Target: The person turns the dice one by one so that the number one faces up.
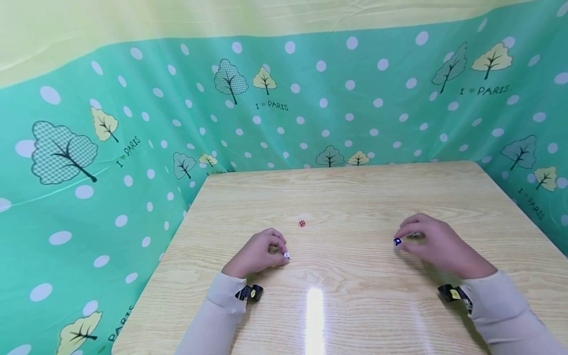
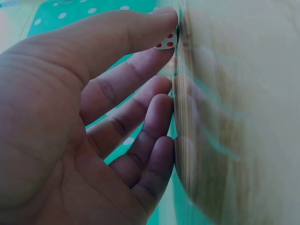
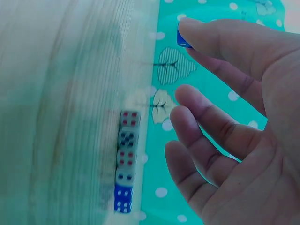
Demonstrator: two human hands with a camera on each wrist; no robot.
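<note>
My left hand [image 1: 257, 252] pinches a small white die [image 1: 286, 255] between thumb and forefinger, down at the tabletop. Red dots show on that white die [image 2: 167, 44] in the left wrist view, and the other fingertips touch the wood. Between the thumb and forefinger of my right hand [image 1: 439, 245] is a blue die [image 3: 183, 39], held just off the table. Beside this hand, a row of several white dice [image 3: 125, 158] and blue dice [image 3: 123, 198] stands on the table; my fingers mostly hide it in the head view. A red die [image 1: 302, 223] lies between the two hands, farther back.
The light wooden table [image 1: 346, 197] reflects a bright strip of light near its front. A green dotted cloth [image 1: 275, 98] with printed trees hangs behind the table and along its sides. A dark strap with a small device [image 1: 254, 293] circles each wrist.
</note>
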